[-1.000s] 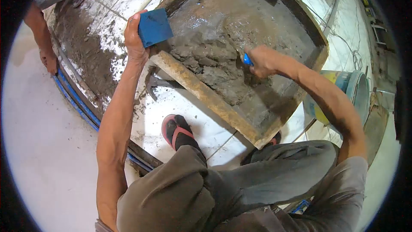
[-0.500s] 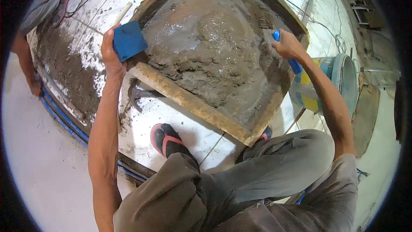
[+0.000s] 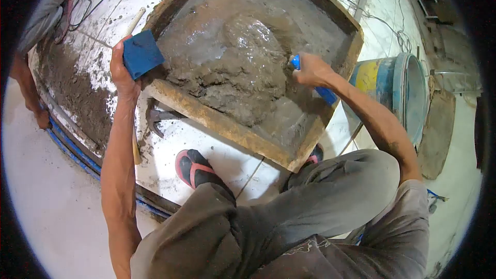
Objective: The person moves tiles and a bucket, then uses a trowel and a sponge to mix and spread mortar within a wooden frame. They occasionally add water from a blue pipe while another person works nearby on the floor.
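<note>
My left hand (image 3: 124,70) is closed around the edge of a blue square box (image 3: 142,55), held up near the left corner of a wooden mortar tray (image 3: 217,124). Wet grey-brown mortar (image 3: 243,67) lies heaped in the tray. Over its right part, my right hand (image 3: 314,70) grips the blue handle of a trowel (image 3: 325,94). The trowel's blade is hard to make out against the mortar. A claw hammer (image 3: 155,118) lies on the floor by the tray's left corner, partly under its edge.
A blue and yellow bucket (image 3: 374,80) lies on its side at the right. Blue pipes (image 3: 72,147) run along the floor at the left, near another person's hand (image 3: 43,119). Loose mortar (image 3: 77,88) covers the floor there. Cables (image 3: 403,39) trail at the back right.
My right hand has moved left over the mortar with the trowel, and the heap there has been pushed leftward. My left hand keeps hold of the blue box. The whole view has shifted slightly.
</note>
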Motion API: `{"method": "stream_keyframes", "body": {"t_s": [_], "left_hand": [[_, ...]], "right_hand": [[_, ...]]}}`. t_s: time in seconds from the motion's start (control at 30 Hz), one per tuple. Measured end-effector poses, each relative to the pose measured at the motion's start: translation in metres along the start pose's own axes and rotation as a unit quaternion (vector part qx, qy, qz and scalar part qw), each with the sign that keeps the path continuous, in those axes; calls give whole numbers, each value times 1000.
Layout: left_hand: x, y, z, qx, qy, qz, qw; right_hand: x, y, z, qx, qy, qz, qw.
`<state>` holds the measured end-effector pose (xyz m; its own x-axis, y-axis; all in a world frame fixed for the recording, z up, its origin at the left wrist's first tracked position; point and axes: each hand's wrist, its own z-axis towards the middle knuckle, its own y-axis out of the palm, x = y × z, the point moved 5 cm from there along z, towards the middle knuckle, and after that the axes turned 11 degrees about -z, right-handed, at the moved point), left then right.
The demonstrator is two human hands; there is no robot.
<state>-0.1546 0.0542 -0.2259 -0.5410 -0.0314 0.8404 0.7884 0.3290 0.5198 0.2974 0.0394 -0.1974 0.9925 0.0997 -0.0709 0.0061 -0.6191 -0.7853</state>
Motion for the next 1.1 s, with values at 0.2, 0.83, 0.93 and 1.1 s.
{"method": "stream_keyframes", "body": {"t_s": [0.2, 0.83, 0.93, 1.1], "left_hand": [[-1, -3, 1, 1, 10, 12, 1000], [-3, 28, 32, -198, 72, 339, 917], [-2, 31, 26, -211, 75, 365, 904], [-2, 24, 26, -196, 81, 351, 912]], "right_hand": [[-22, 23, -39, -65, -5, 54, 996], [125, -4, -6, 127, 242, 29, 961], [118, 11, 1, 100, 256, 28, 961], [69, 32, -11, 99, 295, 89, 946]]}}
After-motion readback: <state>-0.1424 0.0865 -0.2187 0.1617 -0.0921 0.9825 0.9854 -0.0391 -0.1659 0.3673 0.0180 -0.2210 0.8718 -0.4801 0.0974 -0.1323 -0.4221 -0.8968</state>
